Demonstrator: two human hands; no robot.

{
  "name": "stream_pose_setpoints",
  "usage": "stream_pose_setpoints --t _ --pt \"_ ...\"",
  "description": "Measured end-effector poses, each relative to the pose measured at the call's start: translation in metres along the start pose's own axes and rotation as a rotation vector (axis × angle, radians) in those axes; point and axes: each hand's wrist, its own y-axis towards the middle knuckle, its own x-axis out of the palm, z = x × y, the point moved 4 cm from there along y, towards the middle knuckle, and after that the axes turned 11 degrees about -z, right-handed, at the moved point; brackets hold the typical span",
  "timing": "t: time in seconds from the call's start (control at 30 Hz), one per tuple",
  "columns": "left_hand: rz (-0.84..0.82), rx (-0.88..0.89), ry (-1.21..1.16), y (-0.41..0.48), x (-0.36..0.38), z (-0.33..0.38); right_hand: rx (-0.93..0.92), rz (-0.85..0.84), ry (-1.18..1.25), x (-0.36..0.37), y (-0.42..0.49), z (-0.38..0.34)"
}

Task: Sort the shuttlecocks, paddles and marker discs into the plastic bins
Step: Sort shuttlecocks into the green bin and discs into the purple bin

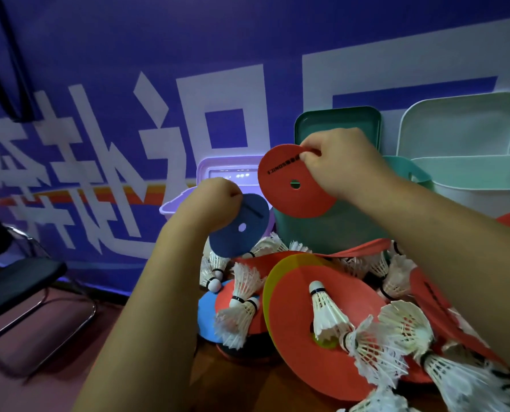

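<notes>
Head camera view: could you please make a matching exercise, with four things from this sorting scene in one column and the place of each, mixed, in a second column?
Things
1. red round flat marker disc
2. dark blue round flat marker disc
3. white feather shuttlecock with a black band
4. lilac plastic bin

Places
A. held by the left hand
B. behind the pile, left of the teal plastic bin
C. lying on the large red disc in the pile
D. pinched by the right hand

Pairs: 1-D, 2-A, 3-C, 4-B

Sports hall, printed blue banner, shuttlecocks, marker discs
</notes>
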Motion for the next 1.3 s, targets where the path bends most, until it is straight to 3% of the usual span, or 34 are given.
stream_pose_setpoints --t 0.3,0.43,0.6,0.67,0.7,0.9,0.97,1.1,1.17,1.2,1.3 --pt "0.305 -0.118 -0.25 0.002 -0.035 -0.03 -0.025 0.028 0.037 0.005 0.004 0.0" --pt "0.323 -0.23 -0.335 0.019 -0.037 -0.051 -0.029 0.011 0.073 0.008 0.007 0.002" --pt "0.518 -0.19 -0.46 0.05 -0.049 -0.061 -0.05 0.022 0.065 0.016 0.009 0.004" --pt "0.592 -0.129 -0.398 0.058 -0.05 -0.059 -0.044 0.017 0.069 0.017 0.01 0.006" --pt "0.57 -0.11 -0.348 0.064 -0.046 -0.058 -0.042 0.014 0.069 0.018 0.01 0.006" --pt "-0.035 -0.255 -0.06 0.077 0.011 -0.061 -0.037 -0.009 0.076 0.021 0.014 0.005" --pt "-0.09 -0.317 -0.117 0.083 0.023 -0.077 -0.024 -0.009 0.099 0.022 0.019 0.003" --pt "-0.211 -0.23 0.01 0.084 0.035 -0.098 0.002 0.018 0.161 0.027 0.031 -0.004" --pt "-0.107 -0.273 -0.2 0.069 0.022 -0.1 0.01 0.039 0.195 0.03 0.036 -0.012" --pt "-0.039 -0.256 -0.206 0.064 0.018 -0.102 0.017 0.042 0.207 0.033 0.039 -0.016" --pt "-0.047 -0.219 -0.215 0.05 0.013 -0.106 0.021 -0.01 0.281 0.048 0.05 -0.033"
